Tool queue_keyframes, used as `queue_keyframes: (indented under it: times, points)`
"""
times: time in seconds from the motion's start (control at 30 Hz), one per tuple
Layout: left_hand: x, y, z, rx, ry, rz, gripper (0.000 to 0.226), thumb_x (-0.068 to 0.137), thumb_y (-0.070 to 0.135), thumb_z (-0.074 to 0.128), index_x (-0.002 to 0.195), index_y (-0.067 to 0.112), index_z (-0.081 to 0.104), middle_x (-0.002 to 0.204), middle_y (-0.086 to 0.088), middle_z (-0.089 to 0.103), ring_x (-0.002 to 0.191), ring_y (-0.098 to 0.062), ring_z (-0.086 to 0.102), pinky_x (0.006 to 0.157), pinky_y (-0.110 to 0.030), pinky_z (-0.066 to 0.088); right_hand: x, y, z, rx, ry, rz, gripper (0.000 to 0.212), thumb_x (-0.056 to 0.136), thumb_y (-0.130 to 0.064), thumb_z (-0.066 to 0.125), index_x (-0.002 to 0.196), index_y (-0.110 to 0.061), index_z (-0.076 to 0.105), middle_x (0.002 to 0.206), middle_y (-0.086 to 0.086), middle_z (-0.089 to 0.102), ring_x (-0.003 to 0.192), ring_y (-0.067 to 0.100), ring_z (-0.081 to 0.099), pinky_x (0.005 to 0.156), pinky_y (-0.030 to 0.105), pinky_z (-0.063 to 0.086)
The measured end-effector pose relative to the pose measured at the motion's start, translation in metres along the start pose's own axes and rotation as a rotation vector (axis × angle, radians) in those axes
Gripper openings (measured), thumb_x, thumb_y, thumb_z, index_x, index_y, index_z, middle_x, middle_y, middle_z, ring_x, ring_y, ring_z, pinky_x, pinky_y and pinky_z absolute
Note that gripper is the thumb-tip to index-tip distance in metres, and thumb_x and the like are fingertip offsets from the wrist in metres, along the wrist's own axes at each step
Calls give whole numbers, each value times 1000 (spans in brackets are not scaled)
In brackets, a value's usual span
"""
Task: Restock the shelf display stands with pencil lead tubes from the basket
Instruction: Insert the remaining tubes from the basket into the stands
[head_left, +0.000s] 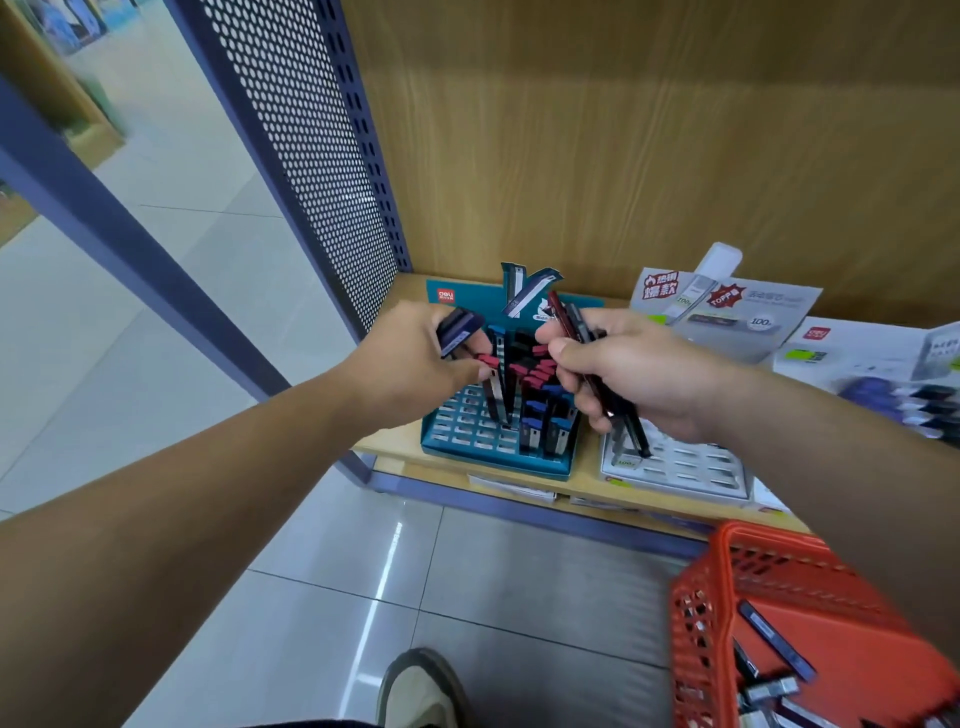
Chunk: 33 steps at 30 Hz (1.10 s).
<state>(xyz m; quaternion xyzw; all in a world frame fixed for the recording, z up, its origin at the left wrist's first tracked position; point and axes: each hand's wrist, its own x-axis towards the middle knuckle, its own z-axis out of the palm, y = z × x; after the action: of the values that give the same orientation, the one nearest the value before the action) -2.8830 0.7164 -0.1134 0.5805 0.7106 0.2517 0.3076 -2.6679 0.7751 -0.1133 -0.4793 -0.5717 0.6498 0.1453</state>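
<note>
A teal display stand (462, 441) sits on the low wooden shelf, its right slots filled with red-, blue- and black-capped lead tubes (535, 384) and its left slots bare. My left hand (415, 364) hovers over the stand's left side and grips a small bunch of dark blue tubes (460, 330). My right hand (634, 374) holds a bundle of dark red and black tubes (582, 332) above the stand's right edge. A white display stand (685, 467) lies just right of the teal one. The orange basket (727, 566) at lower right holds several more tubes.
A perforated blue metal side panel (311, 156) bounds the shelf on the left. The wooden back wall (623, 156) rises behind. White product boxes (857, 348) and a promo card (727, 306) stand at the right. My shoe (421, 691) is on the grey tiled floor.
</note>
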Motion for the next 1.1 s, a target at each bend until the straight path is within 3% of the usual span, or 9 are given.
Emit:
queue_keyframes:
  times: [0.07,0.17,0.23,0.4,0.57,0.77,0.9,1.03,1.1]
  points:
    - [1,1,1,-21,-8,17,13,86,16,83,93,21,73,76,16,67,65,10,59,57,-4,40,2,1,-3,35,26,19,16,105,-16,56,116,-5,60,67,4,50,49,18,42,45,28,36]
    - [1,1,1,2,-15,39,12,88,17,82,92,23,72,82,12,68,67,9,59,58,-3,40,3,1,-8,55,36,40,4,102,-17,61,105,-18,61,66,3,49,47,16,37,43,25,30]
    - [0,-1,0,23,-22,40,12,88,18,81,90,23,71,79,11,66,64,8,58,56,-4,39,4,3,-12,0,97,28,6,98,-19,67,101,-16,63,65,4,49,45,16,37,43,25,29]
    - [-1,-7,-1,56,-32,16,12,88,23,81,89,26,69,85,1,70,71,-9,63,61,-19,49,6,11,-17,-113,230,-33,11,94,-15,75,101,-11,66,53,2,45,42,17,36,41,25,31]
    - [-1,-5,-1,-82,17,30,9,91,17,78,95,24,74,85,4,73,71,-3,65,62,-8,48,7,4,-11,-133,208,-121,7,94,-14,74,97,-10,70,56,7,42,44,20,34,41,26,30]
    - [2,3,1,-126,37,93,10,91,16,78,96,25,75,87,2,74,78,-10,69,69,-17,55,9,1,-5,-65,229,-157,6,94,-14,75,98,-14,72,52,2,44,46,20,33,45,30,29]
    - [5,-8,-2,48,104,115,10,92,21,75,92,30,70,87,10,69,77,-5,64,66,-14,47,10,3,-5,-87,215,-158,5,94,-16,75,96,-12,71,51,0,46,46,20,35,45,30,31]
    - [13,-17,-8,37,224,72,9,92,21,76,93,29,72,88,13,70,78,-1,64,66,-14,48,12,8,0,-111,248,-176,7,96,-19,71,91,-15,71,62,8,50,47,21,37,44,30,33]
    - [20,-19,-10,20,248,71,8,92,18,75,95,24,74,84,16,68,71,7,61,61,-6,41,14,10,2,-120,249,-177,8,96,-21,71,91,-15,70,65,11,50,47,21,37,44,30,33]
